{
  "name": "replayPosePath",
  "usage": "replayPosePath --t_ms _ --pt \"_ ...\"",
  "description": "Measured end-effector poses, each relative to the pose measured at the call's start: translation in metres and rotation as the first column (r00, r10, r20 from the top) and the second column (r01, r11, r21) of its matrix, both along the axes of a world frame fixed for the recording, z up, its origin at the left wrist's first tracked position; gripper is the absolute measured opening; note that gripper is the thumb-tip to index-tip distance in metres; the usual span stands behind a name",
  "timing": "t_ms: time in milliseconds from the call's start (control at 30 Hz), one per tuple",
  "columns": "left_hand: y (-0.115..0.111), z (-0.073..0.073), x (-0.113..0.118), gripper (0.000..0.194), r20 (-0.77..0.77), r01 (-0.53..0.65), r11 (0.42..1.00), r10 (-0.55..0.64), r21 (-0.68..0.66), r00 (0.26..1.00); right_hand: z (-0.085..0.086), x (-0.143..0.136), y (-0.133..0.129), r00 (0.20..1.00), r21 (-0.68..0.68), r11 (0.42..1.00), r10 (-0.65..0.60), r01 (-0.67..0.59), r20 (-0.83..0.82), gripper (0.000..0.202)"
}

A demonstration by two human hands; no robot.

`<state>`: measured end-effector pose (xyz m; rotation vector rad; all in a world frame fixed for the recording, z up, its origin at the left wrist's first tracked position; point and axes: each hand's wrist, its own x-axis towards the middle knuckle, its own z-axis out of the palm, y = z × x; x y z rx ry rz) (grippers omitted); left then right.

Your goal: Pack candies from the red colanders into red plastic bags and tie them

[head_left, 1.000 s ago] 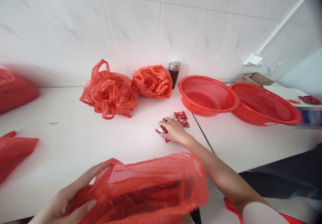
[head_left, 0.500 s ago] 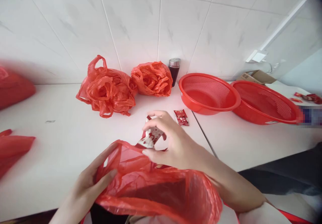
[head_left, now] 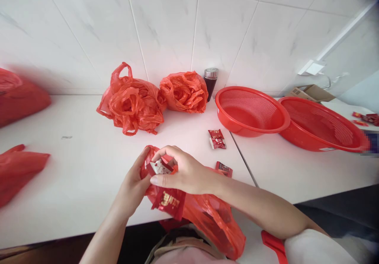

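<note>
Near the table's front edge, my left hand (head_left: 132, 183) is closed on the gathered edge of a red plastic bag (head_left: 213, 220). The bag sags to the right below my forearm. My right hand (head_left: 186, 171) meets the left one, its thumb and fingers pinching a small white packet (head_left: 161, 167) with red print. Just under the right hand is a dark red packet (head_left: 170, 200) with gold lettering; what supports it is hidden. To the right lie two small red packets (head_left: 217, 138), and another dark red packet (head_left: 224, 169) shows partly behind my right wrist.
Along the wall sit crumpled red bags (head_left: 132, 104), a second bundle (head_left: 185, 92) and a dark flask (head_left: 210, 84). Two red baskets (head_left: 251, 127) stand at right, near a cardboard box (head_left: 314, 93). Red bags (head_left: 22, 169) lie at left. A seam crosses the table.
The bag's mouth, spread wide before, is now bunched up and hanging lower. Both hands have come together. The gold-lettered packet and the one behind my wrist now show. The view has shifted slightly.
</note>
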<state>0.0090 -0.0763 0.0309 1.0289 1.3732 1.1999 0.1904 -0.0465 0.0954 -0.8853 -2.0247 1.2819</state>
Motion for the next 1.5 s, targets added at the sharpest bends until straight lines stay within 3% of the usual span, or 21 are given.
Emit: replayPosePath --t_ms 100,233,333,400,567,667,767,833,900,1000,1133,1233,1333,1500 --pt "-0.004 -0.002 -0.004 0.080 -0.062 0.060 0.995 -0.064 -0.077 0.996 -0.033 -0.001 0.014 0.991 0.024 0.995 -0.097 0.095 0.094 0.033" --pt "-0.008 -0.001 -0.010 0.082 -0.100 0.083 0.987 -0.097 -0.138 0.990 -0.069 0.006 0.031 0.941 0.292 0.937 -0.260 0.192 0.214 0.031" --pt "-0.009 -0.001 -0.010 0.074 -0.117 0.096 0.989 -0.109 -0.113 0.987 -0.072 0.012 0.032 0.912 0.464 0.873 -0.303 0.149 0.277 0.034" --pt "-0.008 -0.004 -0.009 0.062 -0.167 0.094 0.992 -0.108 -0.089 0.980 -0.066 0.012 0.029 0.910 0.472 0.865 -0.319 0.167 0.264 0.036" --pt "-0.004 -0.013 -0.004 0.046 -0.277 0.089 0.996 -0.091 -0.021 0.957 -0.050 0.001 0.013 0.928 0.388 0.875 -0.355 0.288 0.112 0.039" --pt "-0.003 -0.013 0.002 0.046 -0.130 0.119 0.993 -0.121 -0.018 0.984 -0.052 -0.008 0.005 0.942 0.314 0.895 -0.335 0.318 0.000 0.041" --pt "-0.002 -0.011 0.006 0.043 0.000 0.086 0.995 -0.086 -0.054 0.996 -0.060 -0.011 0.003 0.923 0.085 0.926 -0.351 0.367 -0.159 0.055" --pt "-0.003 -0.010 0.007 0.038 0.052 0.062 0.996 -0.059 -0.058 0.997 -0.065 -0.009 0.006 0.902 -0.150 0.930 -0.363 0.335 -0.232 0.051" --pt "-0.003 -0.009 0.007 0.034 0.112 0.062 0.997 -0.056 -0.054 0.992 -0.070 -0.005 0.009 0.906 -0.326 0.916 -0.328 0.236 -0.267 0.034" --pt "-0.004 -0.009 0.006 0.032 0.221 0.097 0.993 -0.081 -0.062 0.972 -0.073 0.002 0.013 0.914 -0.448 0.888 -0.266 0.107 -0.307 0.027" --pt "-0.004 -0.011 0.002 0.032 0.230 0.169 0.985 -0.156 -0.036 0.961 -0.071 0.008 0.015 0.902 -0.503 0.863 -0.243 0.035 -0.355 0.026" --pt "-0.003 -0.017 -0.002 0.032 -0.014 0.111 0.994 -0.111 0.013 0.994 -0.068 0.010 0.015 0.915 -0.480 0.876 -0.232 0.048 -0.331 0.026" --pt "-0.003 -0.023 -0.002 0.031 -0.229 0.108 0.990 -0.086 0.086 0.970 -0.068 0.009 0.015 0.911 -0.357 0.922 -0.271 0.153 -0.310 0.024" --pt "-0.006 -0.025 0.000 0.037 -0.317 0.189 0.980 -0.162 0.058 0.934 -0.074 0.006 0.013 0.884 -0.208 0.924 -0.371 0.321 -0.285 0.030"
